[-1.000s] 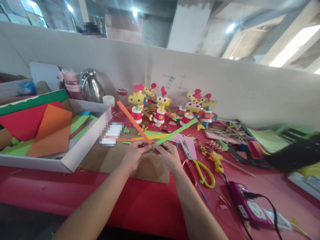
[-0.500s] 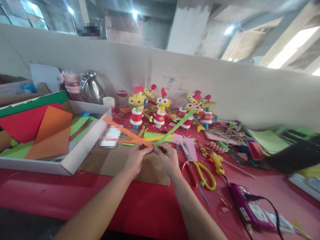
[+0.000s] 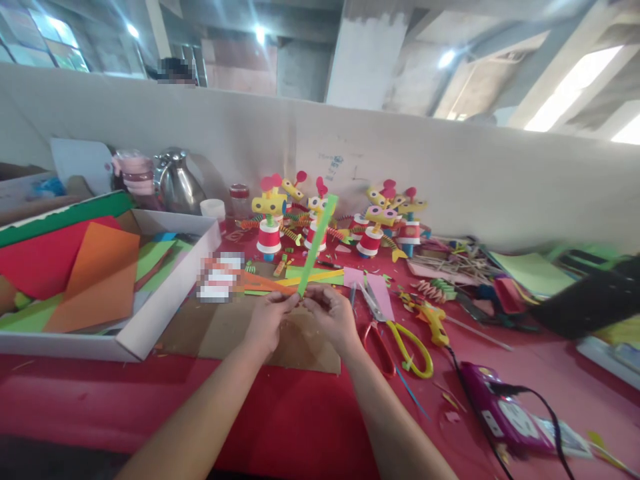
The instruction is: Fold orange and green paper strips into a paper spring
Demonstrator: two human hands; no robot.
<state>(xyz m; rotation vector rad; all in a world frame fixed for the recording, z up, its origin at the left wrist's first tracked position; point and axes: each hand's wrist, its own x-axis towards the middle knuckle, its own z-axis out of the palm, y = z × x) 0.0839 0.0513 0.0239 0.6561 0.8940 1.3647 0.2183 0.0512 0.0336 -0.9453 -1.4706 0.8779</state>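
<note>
My left hand [image 3: 267, 319] pinches the near ends of two paper strips where they meet. The green strip [image 3: 318, 243] stands up and leans slightly right. The orange strip [image 3: 265, 283] runs off to the left, low over other paper strips. My right hand [image 3: 331, 315] has its fingers closed at the same joint, close against the left fingertips; the exact grip is partly hidden. Below both hands lies a brown cardboard sheet [image 3: 225, 333]. Scissors [image 3: 373, 303] with one red and one yellow handle loop lie to the right of my right hand.
Several paper-cup figures [image 3: 269, 237] stand along the white partition. A white box [image 3: 165, 293] of coloured paper is at left, near a steel jug [image 3: 180, 183]. At right lie a yellow glue gun [image 3: 434, 323], its cord, a purple device [image 3: 503, 407] and thin sticks [image 3: 445, 257].
The green strip has swung from leaning right to nearly upright. The orange strip has dropped lower and flatter to the left. Both hands stay together at the joint; the view has shifted slightly.
</note>
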